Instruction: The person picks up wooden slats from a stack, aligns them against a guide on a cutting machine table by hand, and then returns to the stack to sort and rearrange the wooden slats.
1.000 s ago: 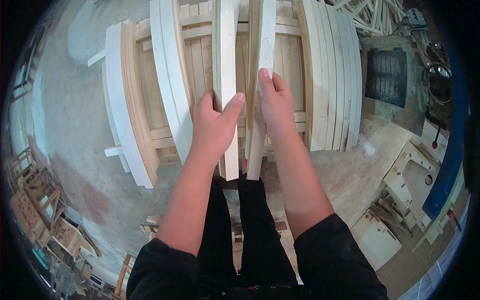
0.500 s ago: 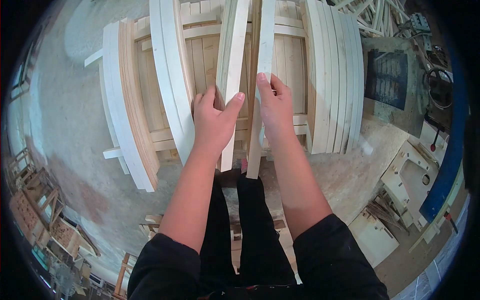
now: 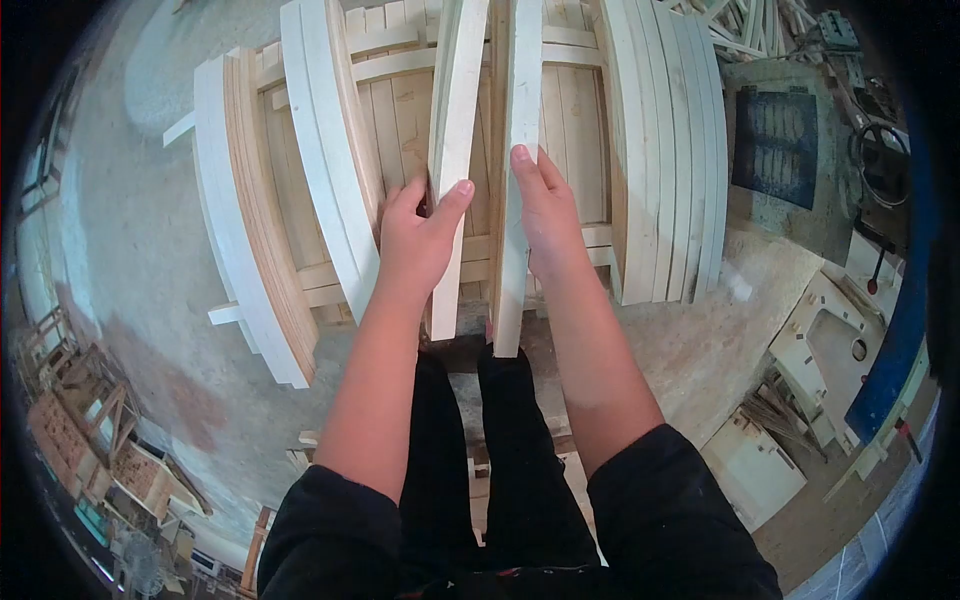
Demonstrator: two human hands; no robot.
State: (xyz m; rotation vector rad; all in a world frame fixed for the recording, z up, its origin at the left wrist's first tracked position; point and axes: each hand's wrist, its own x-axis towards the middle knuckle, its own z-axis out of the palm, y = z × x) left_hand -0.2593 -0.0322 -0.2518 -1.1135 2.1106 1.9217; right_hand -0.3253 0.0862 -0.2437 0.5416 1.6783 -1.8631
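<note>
My left hand [image 3: 418, 238] is closed around a pale wooden strip [image 3: 458, 120], thumb on its top face and fingers down its left side. A second wooden strip [image 3: 523, 90] is in my right hand [image 3: 550, 215], whose thumb lies on top while the other fingers are on the right side, partly hidden. The two strips run lengthwise away from me with a narrow gap between them. Their near ends point toward my legs. Left of my left hand, two more strips [image 3: 318, 120] lie side by side over a layer of boards [image 3: 385, 115].
On the right lies a row of several strips [image 3: 660, 150], and another group of strips [image 3: 245, 200] is at the left. Crosspieces [image 3: 395, 63] pass beneath. A machine with a handwheel [image 3: 880, 165] stands at the far right. Scrap wood [image 3: 755, 25] is heaped behind.
The strip in my right hand has rolled so that more of its pale top face shows. Both hands and the left strip have shifted slightly left.
</note>
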